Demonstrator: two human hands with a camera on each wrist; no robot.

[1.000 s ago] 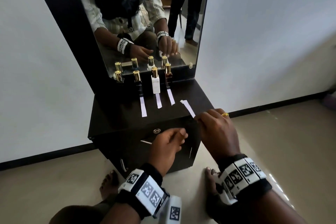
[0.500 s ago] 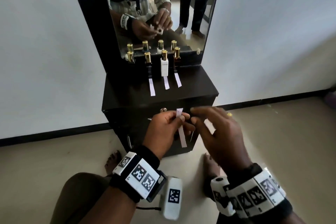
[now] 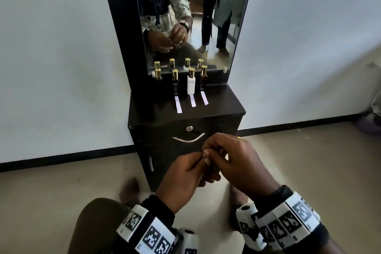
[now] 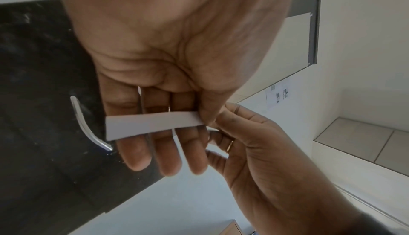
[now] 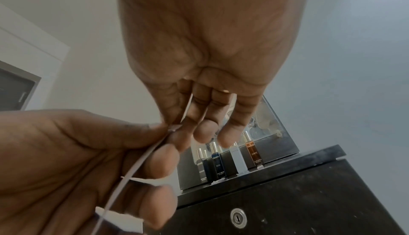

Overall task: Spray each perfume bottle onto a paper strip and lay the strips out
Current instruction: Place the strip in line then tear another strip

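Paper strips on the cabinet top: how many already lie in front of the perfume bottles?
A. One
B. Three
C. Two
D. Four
B. Three paper strips lie on the cabinet top, one before each of the three right-hand perfume bottles; the leftmost bottle has none, and the left hand and right hand pinch another strip.

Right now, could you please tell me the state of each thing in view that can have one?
Left hand: fingers pinching a white paper strip.
Right hand: fingers gripping the same strip's end.
Four gold-capped perfume bottles: upright, capped.
Three white paper strips: flat on the black cabinet top, one before each of three bottles.
Cabinet drawer: closed.
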